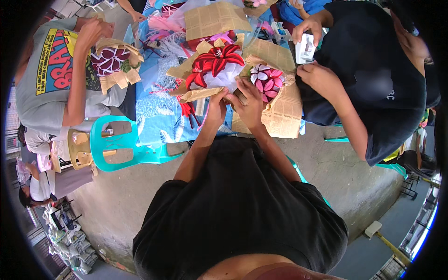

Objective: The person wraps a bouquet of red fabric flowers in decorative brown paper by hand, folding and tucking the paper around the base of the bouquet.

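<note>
A bouquet of red paper flowers (pixel 215 61) wrapped in white tissue and tan printed paper is in front of me. My left hand (pixel 217 103) pinches the tan wrap at its lower edge. My right hand (pixel 248 99) grips the wrap on the bouquet's right side. Just right of it lies a pink and white flower bouquet (pixel 264 79) on tan paper (pixel 285 112).
A person in a grey shirt at the left holds a dark purple flower bouquet (pixel 110 60). A person in dark clothes at the right holds a small white box (pixel 305 48). A teal plastic chair (pixel 122 145) stands by the blue-covered table (pixel 156 116), strewn with paper sheets (pixel 213 19).
</note>
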